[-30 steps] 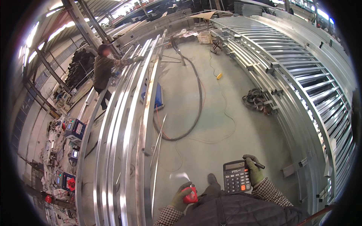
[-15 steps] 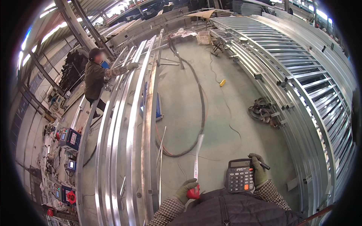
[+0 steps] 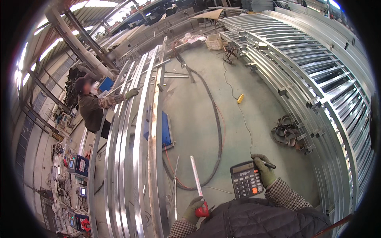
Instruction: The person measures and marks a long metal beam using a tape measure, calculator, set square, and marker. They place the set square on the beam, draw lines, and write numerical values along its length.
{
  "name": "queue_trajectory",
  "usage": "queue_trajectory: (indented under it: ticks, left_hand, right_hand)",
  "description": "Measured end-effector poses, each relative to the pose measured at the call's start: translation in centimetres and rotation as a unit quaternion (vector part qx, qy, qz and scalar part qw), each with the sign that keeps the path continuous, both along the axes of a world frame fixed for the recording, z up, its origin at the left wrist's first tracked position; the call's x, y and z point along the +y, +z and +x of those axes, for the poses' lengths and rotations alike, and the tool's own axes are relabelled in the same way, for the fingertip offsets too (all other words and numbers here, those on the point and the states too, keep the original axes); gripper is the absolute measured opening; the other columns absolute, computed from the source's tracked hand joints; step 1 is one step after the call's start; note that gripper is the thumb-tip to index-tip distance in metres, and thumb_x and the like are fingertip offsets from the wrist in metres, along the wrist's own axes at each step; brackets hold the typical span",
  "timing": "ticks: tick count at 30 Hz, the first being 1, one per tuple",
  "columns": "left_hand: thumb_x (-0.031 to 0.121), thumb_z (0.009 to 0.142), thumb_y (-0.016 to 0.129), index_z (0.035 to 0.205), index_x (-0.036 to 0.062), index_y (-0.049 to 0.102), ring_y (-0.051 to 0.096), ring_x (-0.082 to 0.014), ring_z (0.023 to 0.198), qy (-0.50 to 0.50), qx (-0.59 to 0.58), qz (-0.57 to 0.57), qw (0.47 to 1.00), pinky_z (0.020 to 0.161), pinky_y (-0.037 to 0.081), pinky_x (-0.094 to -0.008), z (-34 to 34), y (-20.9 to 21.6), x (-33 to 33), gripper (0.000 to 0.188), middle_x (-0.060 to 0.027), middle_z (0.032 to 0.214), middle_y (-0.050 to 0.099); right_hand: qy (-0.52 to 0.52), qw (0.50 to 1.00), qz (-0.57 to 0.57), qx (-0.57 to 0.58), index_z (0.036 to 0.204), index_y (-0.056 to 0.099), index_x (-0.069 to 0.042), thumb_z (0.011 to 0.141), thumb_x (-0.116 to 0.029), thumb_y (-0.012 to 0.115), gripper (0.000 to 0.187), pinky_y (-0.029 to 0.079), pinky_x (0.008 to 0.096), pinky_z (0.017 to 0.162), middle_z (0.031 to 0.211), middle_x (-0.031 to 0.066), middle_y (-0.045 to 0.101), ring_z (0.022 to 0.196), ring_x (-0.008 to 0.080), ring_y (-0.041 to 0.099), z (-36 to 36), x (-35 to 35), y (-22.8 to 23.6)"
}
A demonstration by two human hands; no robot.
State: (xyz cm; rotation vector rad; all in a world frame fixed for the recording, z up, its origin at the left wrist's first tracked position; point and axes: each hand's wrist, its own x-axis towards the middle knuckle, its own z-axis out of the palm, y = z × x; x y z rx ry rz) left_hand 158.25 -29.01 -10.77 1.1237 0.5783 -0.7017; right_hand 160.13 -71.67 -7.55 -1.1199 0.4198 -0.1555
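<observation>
Left hand clasped round tape measure, right hand round calculator edge, wide floor beside rails.

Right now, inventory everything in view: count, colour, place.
tape measure: 1, red, left hand, blade out
calculator: 1, black, right hand
pen: 1, black, same hand
long metal bars: several, silver, left
slatted metal frames: stacked, count unclear, silver, right
hose: 1, black, looped on floor
corded block: 1, yellow, floor
straps: pile, dark, floor right
crate: 1, pale, far end
floor box: 1, blue, by the bars
screened units: 3, bluish, lower left
co-worker: 1, dark jacket, left
small clutter: uncountable, mixed, left edge
own hands: 2, green gloves, lower centre
own sleeves: 2, checked, below hands
</observation>
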Motion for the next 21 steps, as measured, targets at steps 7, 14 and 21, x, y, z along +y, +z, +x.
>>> queue_trajectory:
  ticks: [7, 14, 21]
  left_hand:
    - [0.012, 0.110, 0.075, 0.163, 0.0068, 0.055, 0.073, -0.0329, 0.127, 0.023, -0.015, -0.017, 0.999, 0.108, 0.064, -0.0492, 10.2, 0.5, -4.8, 0.057, -0.0167, 0.140, 0.069]
    - [0.022, 0.114, 0.075, 0.169, 0.0124, 0.051, 0.074, -0.0384, 0.125, 0.010, -0.018, -0.032, 0.999, 0.105, 0.066, -0.0567, 28.3, -2.3, -11.7, 0.061, -0.0199, 0.140, 0.070]
    - [0.019, 0.114, 0.074, 0.159, 0.0142, 0.058, 0.074, -0.0340, 0.122, -0.029, -0.011, -0.099, 0.995, 0.106, 0.066, -0.0589, 49.0, 5.5, -20.0, 0.048, -0.0165, 0.138, 0.071]
  right_hand:
    - [0.017, 0.999, 0.021, 0.043, 0.142, 0.072, -0.008, 0.120, -0.033, 0.072, 0.034, 0.064, 0.0316, 0.092, 0.122, 0.0060, 0.078, 0.105, 0.0133, 0.073, 10.0, -3.9, -0.1]
    - [-0.039, 0.998, 0.024, 0.051, 0.141, 0.073, -0.007, 0.120, -0.029, 0.071, 0.031, 0.064, 0.0314, 0.089, 0.117, 0.0050, 0.079, 0.100, 0.0135, 0.074, 24.5, -8.6, -2.3]
    - [-0.130, 0.991, 0.018, 0.017, 0.135, 0.077, -0.011, 0.120, -0.025, 0.072, 0.022, 0.065, 0.0301, 0.083, 0.114, 0.0017, 0.078, 0.094, 0.0124, 0.075, 40.4, -15.0, 1.6]
